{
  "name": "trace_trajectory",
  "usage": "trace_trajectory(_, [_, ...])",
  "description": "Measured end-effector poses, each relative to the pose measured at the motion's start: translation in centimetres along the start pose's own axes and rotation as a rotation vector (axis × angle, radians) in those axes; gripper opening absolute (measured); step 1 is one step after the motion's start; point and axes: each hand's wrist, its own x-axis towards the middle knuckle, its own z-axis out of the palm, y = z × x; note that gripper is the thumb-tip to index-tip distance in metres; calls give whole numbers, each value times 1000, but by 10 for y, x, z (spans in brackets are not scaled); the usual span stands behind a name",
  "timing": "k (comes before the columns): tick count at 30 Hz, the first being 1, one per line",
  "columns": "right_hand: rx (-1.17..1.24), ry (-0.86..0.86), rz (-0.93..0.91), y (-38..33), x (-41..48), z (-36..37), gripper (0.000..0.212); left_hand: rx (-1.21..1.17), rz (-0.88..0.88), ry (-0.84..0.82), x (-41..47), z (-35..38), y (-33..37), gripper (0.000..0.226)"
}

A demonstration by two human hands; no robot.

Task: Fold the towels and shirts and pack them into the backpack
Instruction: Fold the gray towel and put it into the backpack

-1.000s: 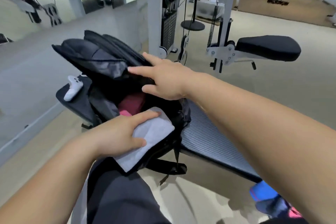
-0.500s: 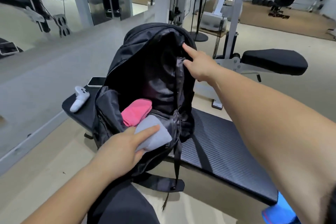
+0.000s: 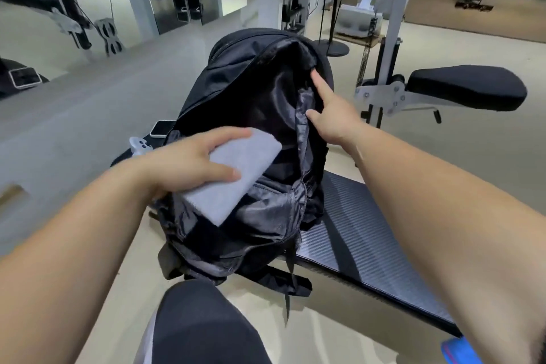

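Holding folded grey towel (image 3: 246, 161) in my left grip (image 3: 189, 162), angling it toward backpack (image 3: 242, 80) mouth; my right hand (image 3: 334, 122) is propping rim open for clearance. Pinching or pressing, cannot tell.

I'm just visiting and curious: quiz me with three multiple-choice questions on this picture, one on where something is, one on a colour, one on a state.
1. Where does the backpack stand? A floor; B black bench; C lap.
2. What colour is the folded towel in the left hand? A grey; B pink; C green.
3. The backpack's main compartment is: A zipped shut; B flattened; C open.
Answers: B, its base rests on the bench; A, the towel is pale grey; C, the dark lining shows, with the right hand holding its rim.
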Motion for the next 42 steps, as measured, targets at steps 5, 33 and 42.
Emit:
trace_trajectory(5, [37, -22, -10, 3, -2, -1, 77, 80, -146, 13, 58, 17, -6, 73])
trace_trajectory(33, [15, -62, -99, 25, 4, 8, 116, 659, -106, -31, 113, 71, -88, 54])
trace_trajectory(42, [-61, -42, -117, 21, -1, 6, 114, 1150, -127, -324, 110, 68, -68, 78])
